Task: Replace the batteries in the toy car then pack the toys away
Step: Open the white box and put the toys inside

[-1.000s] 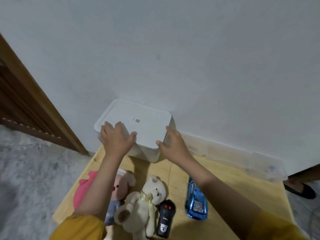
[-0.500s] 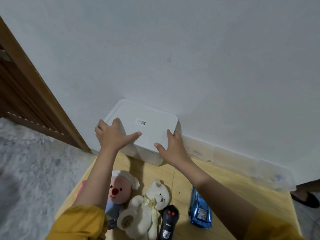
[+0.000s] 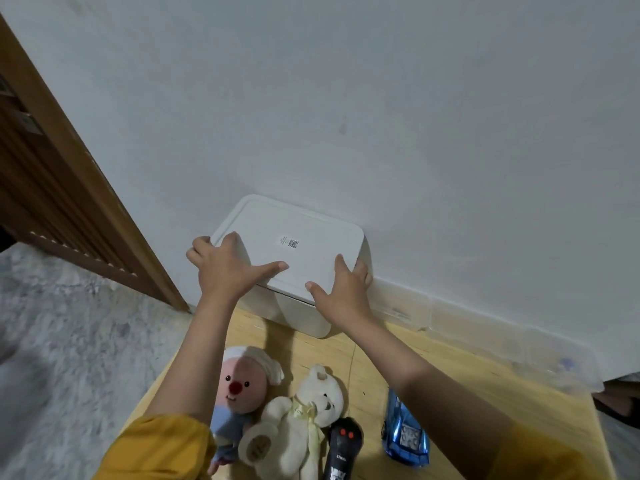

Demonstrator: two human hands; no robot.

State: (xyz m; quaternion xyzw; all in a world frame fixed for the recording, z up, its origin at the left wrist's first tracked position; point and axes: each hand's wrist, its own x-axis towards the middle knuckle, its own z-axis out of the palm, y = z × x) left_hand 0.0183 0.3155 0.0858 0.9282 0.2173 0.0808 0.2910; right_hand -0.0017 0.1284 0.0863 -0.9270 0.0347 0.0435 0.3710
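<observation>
Standing at the far edge of a low wooden table (image 3: 450, 368), against the white wall (image 3: 381, 98), is a white box (image 3: 298, 313) with its lid (image 3: 304, 244) on; a small code label sits on the lid. Both hands are on that lid. The left hand (image 3: 225, 268) lies over the lid's near left corner, thumb stretched flat along the top and fingers curled over the left rim, gripping it. The right hand (image 3: 343, 289) grips the near right corner, thumb on top near the front edge and fingers wrapped down the right side. A thin dark gap shows under the lid's near edge between the hands.

At the far left, a brown wooden door frame (image 3: 86, 168) slants down to a grey mottled floor (image 3: 69, 358). Near the table's near left corner lies a pink-faced plush (image 3: 242, 379) with a red nose and white cap, partly under the left forearm. Touching it on the right is a cream bear (image 3: 301, 424), lying on its back. Just beside the bear at the near edge is a black remote (image 3: 343, 445) with two red buttons. Right of that, apart from it, the blue car (image 3: 405, 431) lies at the near edge, partly hidden by the right forearm. Clear plastic bins (image 3: 485, 327) line the wall along the far right edge. Yellow sleeves (image 3: 156, 448) cover both upper arms.
</observation>
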